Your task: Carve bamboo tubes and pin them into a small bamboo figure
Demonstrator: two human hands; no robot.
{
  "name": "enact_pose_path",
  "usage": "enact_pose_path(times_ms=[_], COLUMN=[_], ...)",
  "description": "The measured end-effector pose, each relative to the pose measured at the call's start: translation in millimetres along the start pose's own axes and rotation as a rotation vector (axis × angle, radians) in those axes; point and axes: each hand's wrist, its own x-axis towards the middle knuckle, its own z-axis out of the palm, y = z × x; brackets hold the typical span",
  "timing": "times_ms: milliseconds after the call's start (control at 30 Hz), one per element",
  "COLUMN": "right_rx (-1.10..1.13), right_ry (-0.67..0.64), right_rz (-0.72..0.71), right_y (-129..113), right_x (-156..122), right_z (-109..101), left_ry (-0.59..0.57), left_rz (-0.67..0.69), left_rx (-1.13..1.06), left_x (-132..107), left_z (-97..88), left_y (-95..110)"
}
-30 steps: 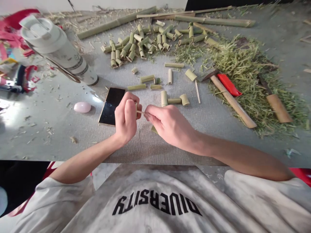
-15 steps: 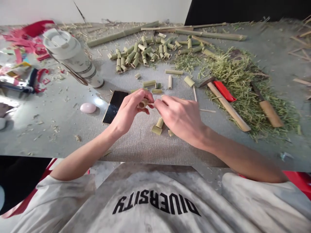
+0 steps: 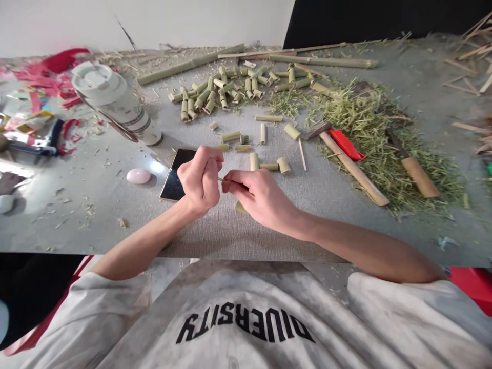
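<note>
My left hand [image 3: 200,179] is closed in a fist beside the phone [image 3: 172,179]. The short bamboo tube it gripped a moment ago is now hidden inside its fingers. My right hand [image 3: 263,197] is closed, its thumb and fingers pinching a thin bamboo stick [image 3: 220,179]. A short bit of that stick shows between both hands. Just beyond the right hand lie an upright-looking bamboo piece [image 3: 254,161], a thinner one [image 3: 269,166] and a wider tube [image 3: 283,165]. Another bamboo piece [image 3: 241,207] is partly covered by the right hand.
Many cut bamboo pieces [image 3: 209,97] are heaped farther back, before long bamboo poles [image 3: 323,60]. At right, a hammer-like tool [image 3: 355,169], a red-handled brush [image 3: 347,145] and a wooden-handled tool [image 3: 418,177] lie by shavings. A white cup [image 3: 115,102] and pink egg-shaped object [image 3: 139,176] are left.
My left hand has turned over into a fist, hiding the tube. My right hand has shifted down and left, uncovering bamboo pieces behind it. The view has moved slightly.
</note>
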Motion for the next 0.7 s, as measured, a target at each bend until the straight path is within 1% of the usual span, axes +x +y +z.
enact_pose_path(times_ms=[33, 67, 100, 233, 267, 300, 367, 400, 467, 500, 567, 633, 700], right_rx=[0.041, 0.030, -0.032, -0.489, -0.564, -0.603, -0.576, -0.519, -0.339, -0.226, 0.009, 0.204, 0.305], right_ry=[0.006, 0.003, -0.009, -0.081, -0.093, -0.099, -0.105, -0.102, -0.072, -0.049, -0.001, 0.016, -0.005], right_rz=[0.011, 0.010, -0.002, -0.089, -0.100, -0.109, -0.121, -0.126, -0.123, -0.103, -0.036, 0.041, 0.105], right_y=[0.0, -0.7, -1.9, -8.3, -9.2, -9.5, -8.2, -6.8, -3.1, -1.3, 1.5, 2.8, 2.7], right_x=[-1.2, -2.1, -2.4, 1.6, 3.2, 4.7, 6.5, 6.6, 5.4, 4.1, 0.9, -2.0, -3.5], right_z=[2.4, 2.9, 1.3, -18.4, -23.3, -26.8, -28.6, -26.6, -18.0, -12.1, 0.3, 9.9, 13.8], left_ry=[0.003, -0.010, -0.037, -0.214, -0.245, -0.263, -0.261, -0.236, -0.146, -0.098, -0.052, -0.067, -0.121], left_rz=[-0.003, -0.035, -0.097, -0.472, -0.542, -0.597, -0.659, -0.664, -0.622, -0.581, -0.478, -0.358, -0.245], left_rx=[-0.005, -0.020, -0.049, -0.282, -0.330, -0.366, -0.404, -0.404, -0.373, -0.337, -0.237, -0.132, -0.048], left_x=[0.1, 1.0, 2.6, 13.4, 16.0, 18.2, 20.5, 20.5, 18.6, 16.8, 12.8, 9.3, 7.4], left_z=[-1.4, -2.6, -3.5, -3.7, -3.2, -2.7, -1.5, -0.9, 0.1, 0.2, -0.8, -3.9, -8.3], left_y=[0.4, 1.6, 3.2, 11.7, 13.8, 15.8, 19.9, 21.9, 24.9, 25.5, 23.8, 18.5, 11.6])
